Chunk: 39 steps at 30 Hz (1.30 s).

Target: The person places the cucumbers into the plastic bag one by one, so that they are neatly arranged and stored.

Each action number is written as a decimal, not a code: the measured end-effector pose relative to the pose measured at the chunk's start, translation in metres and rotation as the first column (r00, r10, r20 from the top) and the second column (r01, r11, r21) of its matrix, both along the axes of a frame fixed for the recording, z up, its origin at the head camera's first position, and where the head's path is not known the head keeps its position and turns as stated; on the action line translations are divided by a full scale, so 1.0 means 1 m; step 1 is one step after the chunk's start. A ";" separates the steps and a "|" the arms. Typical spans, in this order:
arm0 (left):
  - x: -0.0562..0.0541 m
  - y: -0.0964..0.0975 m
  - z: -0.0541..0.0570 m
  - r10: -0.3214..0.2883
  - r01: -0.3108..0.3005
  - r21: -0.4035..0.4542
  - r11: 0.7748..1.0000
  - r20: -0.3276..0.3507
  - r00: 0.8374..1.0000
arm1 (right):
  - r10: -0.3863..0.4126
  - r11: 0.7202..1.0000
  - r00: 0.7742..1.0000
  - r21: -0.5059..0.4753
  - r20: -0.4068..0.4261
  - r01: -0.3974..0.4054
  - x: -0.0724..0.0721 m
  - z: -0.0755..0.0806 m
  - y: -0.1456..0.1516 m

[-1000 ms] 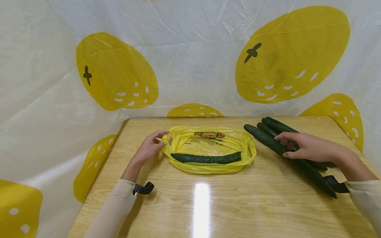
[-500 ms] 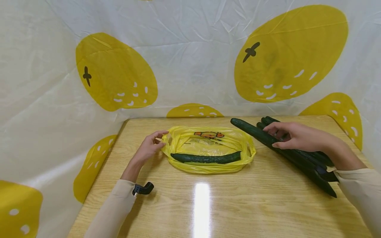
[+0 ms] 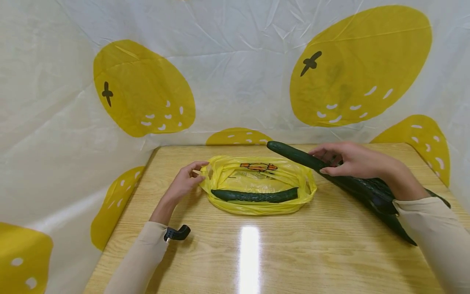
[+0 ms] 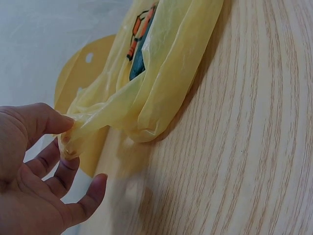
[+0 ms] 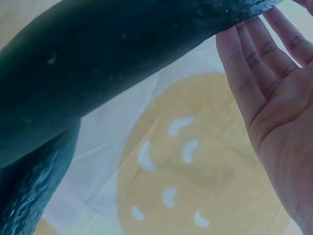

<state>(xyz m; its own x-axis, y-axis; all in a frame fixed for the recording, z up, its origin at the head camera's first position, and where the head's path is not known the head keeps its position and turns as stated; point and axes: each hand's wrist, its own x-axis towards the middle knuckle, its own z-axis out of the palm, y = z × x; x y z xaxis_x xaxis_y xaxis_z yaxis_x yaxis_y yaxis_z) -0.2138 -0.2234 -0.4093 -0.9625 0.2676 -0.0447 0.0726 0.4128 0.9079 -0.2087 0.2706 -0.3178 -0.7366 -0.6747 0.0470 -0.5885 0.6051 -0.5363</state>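
My left hand pinches the left handle of a yellow plastic bag between thumb and fingers. The bag lies mouth up on the table, and one dark green cucumber rests along its near inner side. My right hand grips a second long cucumber between thumb and fingers. This cucumber slants, its far tip raised over the bag's back right corner and its other end low toward the table's right side. In the right wrist view, the held cucumber crosses the top, fingers along its underside.
More cucumbers lie on the right of the wooden table, partly hidden behind my right hand and forearm. A white sheet printed with big yellow fruit hangs behind the table and along its left.
My right hand has moved left and slightly up, carrying the cucumber's far tip away from the other cucumbers and over the bag's corner. The left hand and bag stay where they were.
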 end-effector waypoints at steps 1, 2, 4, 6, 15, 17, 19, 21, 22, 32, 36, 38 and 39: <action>0.000 0.000 0.000 -0.001 0.001 0.001 1.000 0.001 1.000 | 0.000 1.000 1.000 -0.001 0.008 0.000 -0.001 0.001 -0.002; 0.000 0.000 0.000 -0.002 0.002 0.003 1.000 0.001 1.000 | 0.001 1.000 1.000 0.002 0.014 -0.001 -0.002 0.002 -0.004; 0.000 0.001 0.000 -0.002 0.002 0.006 1.000 0.002 1.000 | 0.006 1.000 1.000 0.006 0.022 -0.006 -0.004 0.005 -0.009; 0.000 0.001 0.000 -0.003 0.003 0.007 1.000 0.000 1.000 | 0.017 1.000 1.000 0.002 0.021 -0.017 -0.007 0.006 -0.013; 0.001 0.002 0.001 -0.003 0.003 0.002 1.000 -0.003 1.000 | 0.080 0.996 0.997 -0.038 0.015 -0.079 -0.018 0.012 -0.031; 0.001 0.002 0.002 -0.002 0.002 -0.001 1.000 -0.002 1.000 | 0.085 0.996 0.996 -0.035 0.019 -0.085 -0.020 0.014 -0.035; 0.001 0.002 0.003 -0.001 0.001 -0.003 1.000 -0.002 1.000 | 0.086 0.996 0.996 -0.028 0.025 -0.085 -0.022 0.015 -0.039; 0.001 0.002 0.003 0.002 -0.002 -0.006 1.000 0.000 1.000 | 0.085 0.996 0.996 -0.028 0.033 -0.084 -0.023 0.016 -0.042; 0.001 0.002 0.003 0.004 -0.004 -0.006 1.000 0.002 1.000 | 0.082 0.996 0.996 -0.026 0.036 -0.081 -0.024 0.016 -0.044; 0.000 0.002 0.003 -0.005 0.005 -0.002 1.000 -0.007 1.000 | 0.121 0.992 0.993 -0.041 -0.002 -0.121 -0.029 0.019 -0.062; -0.001 0.002 0.002 -0.006 0.006 0.001 1.000 -0.002 1.000 | 0.143 0.989 0.990 -0.038 -0.002 -0.143 -0.030 0.019 -0.071; -0.002 0.002 0.002 -0.005 0.005 0.000 1.000 0.000 1.000 | 0.155 0.987 0.988 -0.038 0.003 -0.155 -0.031 0.018 -0.075; -0.002 0.002 0.001 -0.004 0.004 -0.001 1.000 0.000 1.000 | 0.164 0.986 0.986 -0.041 0.006 -0.163 -0.031 0.018 -0.077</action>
<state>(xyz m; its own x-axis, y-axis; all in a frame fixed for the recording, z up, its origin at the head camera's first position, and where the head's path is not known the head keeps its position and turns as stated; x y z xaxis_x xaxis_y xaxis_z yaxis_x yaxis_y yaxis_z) -0.2157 -0.2212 -0.4079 -0.9614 0.2712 -0.0454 0.0738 0.4133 0.9076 -0.2400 0.1937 -0.2999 -0.6169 -0.7840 0.0698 -0.6726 0.4790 -0.5640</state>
